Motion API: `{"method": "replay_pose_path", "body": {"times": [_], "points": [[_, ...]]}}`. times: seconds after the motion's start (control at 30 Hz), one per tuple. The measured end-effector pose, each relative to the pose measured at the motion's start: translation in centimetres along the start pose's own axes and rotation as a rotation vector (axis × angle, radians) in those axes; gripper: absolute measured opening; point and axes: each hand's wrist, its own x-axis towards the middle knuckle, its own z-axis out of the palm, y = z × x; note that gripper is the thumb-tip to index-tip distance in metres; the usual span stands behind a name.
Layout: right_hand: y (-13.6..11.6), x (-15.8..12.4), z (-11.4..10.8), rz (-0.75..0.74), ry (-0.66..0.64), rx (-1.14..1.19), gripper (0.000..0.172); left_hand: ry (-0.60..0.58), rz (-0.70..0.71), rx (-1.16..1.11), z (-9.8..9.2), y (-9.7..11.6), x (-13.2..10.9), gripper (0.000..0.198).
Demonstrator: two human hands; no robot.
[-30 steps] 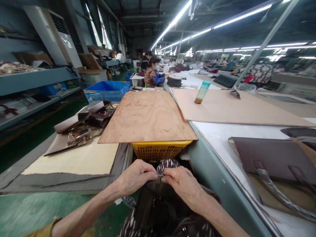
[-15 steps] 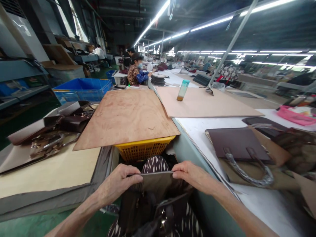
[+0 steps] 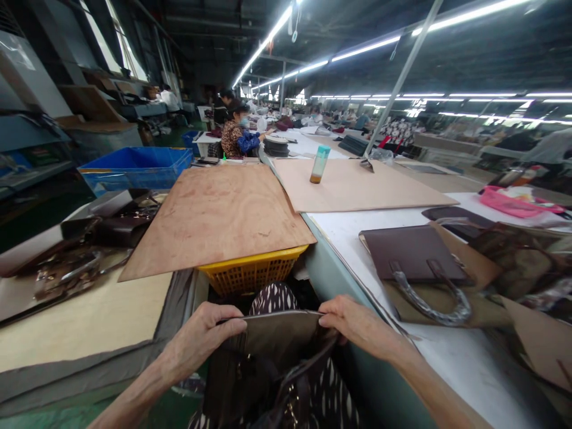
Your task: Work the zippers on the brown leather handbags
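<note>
A dark brown handbag (image 3: 277, 339) rests on my lap with its mouth open toward me and its olive-brown lining showing. My left hand (image 3: 208, 328) pinches the left end of the bag's far rim between thumb and fingers. At the right end of that same rim, my right hand (image 3: 353, 322) grips the edge in a similar pinch. The rim is stretched between the two hands. Metal fittings glint on the bag's near side, low in the view, where the detail is dark and blurred. Patterned cloth covers my knees beneath it.
A plywood board (image 3: 223, 208) lies over a yellow basket (image 3: 254, 271) ahead. Brown bag parts (image 3: 120, 220) lie at left, near a blue bin (image 3: 134, 167). On the right table are a bag with wrapped handles (image 3: 411, 253) and a bottle (image 3: 320, 164). A co-worker (image 3: 239, 131) sits beyond.
My right hand has shifted slightly right along the rim, and the hands are a little farther apart. The camera view has turned slightly right.
</note>
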Motion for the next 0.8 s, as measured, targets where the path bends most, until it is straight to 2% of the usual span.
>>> {"method": "replay_pose_path", "body": {"times": [0.17,0.27,0.37,0.4,0.5,0.6,0.7,0.73,0.8], "points": [[-0.1,-0.4,-0.1,0.019,0.012,-0.102,0.025,0.042,0.031,0.073,0.2,0.2,0.0,0.035],[-1.3,-0.8,-0.1,0.08,0.103,-0.177,0.024,0.105,0.073,0.201,0.0,1.8,-0.1,0.033],[-4.1,-1.0,0.1,0.01,0.202,-0.18,0.054,0.131,0.128,0.321,-0.3,4.7,-0.2,0.026],[-5.1,-0.9,0.3,-0.052,0.203,-0.175,0.057,0.111,0.151,0.351,-0.3,5.7,-0.1,0.025],[-7.7,-0.2,1.3,-0.221,0.132,-0.133,0.041,0.06,0.265,0.469,0.1,8.1,0.0,0.023],[-8.4,0.5,2.1,-0.265,0.107,-0.091,0.015,0.108,0.332,0.677,0.7,9.5,-0.1,0.023],[-7.4,0.5,1.7,-0.239,0.27,-0.038,0.018,0.232,0.428,0.729,0.6,10.6,-1.2,0.016],[-6.9,0.4,1.3,-0.233,0.29,0.017,0.019,0.292,0.515,0.696,0.3,10.9,-1.8,0.013],[-6.0,0.0,0.0,-0.222,0.237,0.204,0.019,0.46,0.762,0.599,-0.4,11.1,-3.1,0.011]]}}
